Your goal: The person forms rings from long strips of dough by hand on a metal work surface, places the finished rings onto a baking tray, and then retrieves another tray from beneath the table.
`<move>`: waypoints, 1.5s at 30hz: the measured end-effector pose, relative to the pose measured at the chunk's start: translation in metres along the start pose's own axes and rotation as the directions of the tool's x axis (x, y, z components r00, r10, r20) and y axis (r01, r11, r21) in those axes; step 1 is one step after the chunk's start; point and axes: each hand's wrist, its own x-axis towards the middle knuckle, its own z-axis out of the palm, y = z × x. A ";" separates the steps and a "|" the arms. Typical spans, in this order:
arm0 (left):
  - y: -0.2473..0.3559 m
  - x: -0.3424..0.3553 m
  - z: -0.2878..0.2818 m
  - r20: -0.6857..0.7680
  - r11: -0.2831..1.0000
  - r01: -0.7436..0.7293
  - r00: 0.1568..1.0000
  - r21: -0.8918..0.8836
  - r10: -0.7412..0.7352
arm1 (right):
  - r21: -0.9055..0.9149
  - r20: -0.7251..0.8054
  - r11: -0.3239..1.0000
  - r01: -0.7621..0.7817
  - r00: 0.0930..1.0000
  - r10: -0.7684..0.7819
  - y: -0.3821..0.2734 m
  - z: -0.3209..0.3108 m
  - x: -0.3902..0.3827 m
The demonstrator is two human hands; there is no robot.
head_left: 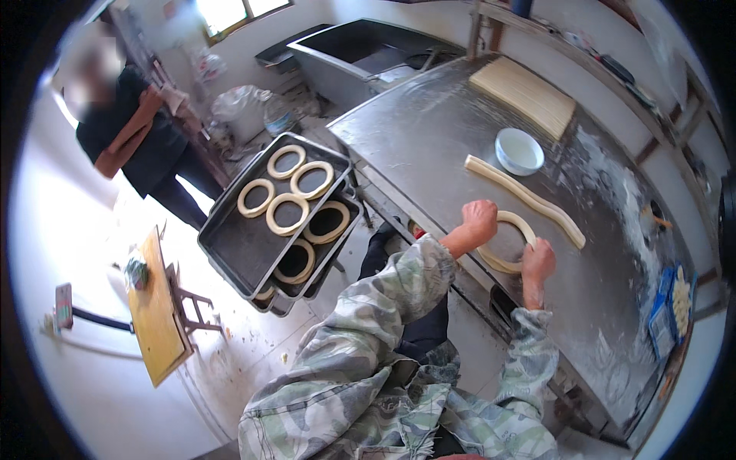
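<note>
A pale dough ring (502, 264) is over the near edge of the metal table, between my two hands. My left hand (479, 220) is closed on its left side. On the opposite side, my right hand (538, 261) has its fingers wrapped round the dough. My fists hide parts of the ring. Just beyond lies a long dough strip (529, 198), slightly curved on the tabletop. A white bowl (519, 152) with clear liquid stands past the strip. At the far end of the table rests a flat dough slab (523, 97) marked with lengthwise lines.
Stacked dark trays (244, 261) with several dough rings stand left of the metal table (414, 130). Flour and a blue package (661, 318) lie along its right side. A black tub (337, 65) is behind. A person (138, 130) stands at left near a wooden stool (157, 307).
</note>
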 end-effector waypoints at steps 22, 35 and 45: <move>-0.254 -0.158 -0.158 0.270 -0.134 0.247 0.944 -0.960 -0.190 | 0.579 0.754 -0.037 -0.814 0.553 -0.354 -0.259 0.041 -0.037; -0.526 -0.314 -0.290 -0.242 0.351 0.185 0.439 -0.918 -0.865 | 0.923 0.374 0.368 -0.115 0.496 -0.783 -0.628 0.134 -0.120; -0.610 -0.335 -0.219 -0.496 0.776 0.627 0.697 0.070 -0.518 | 0.796 0.592 0.604 -0.032 0.247 -0.767 -0.514 0.132 -0.129</move>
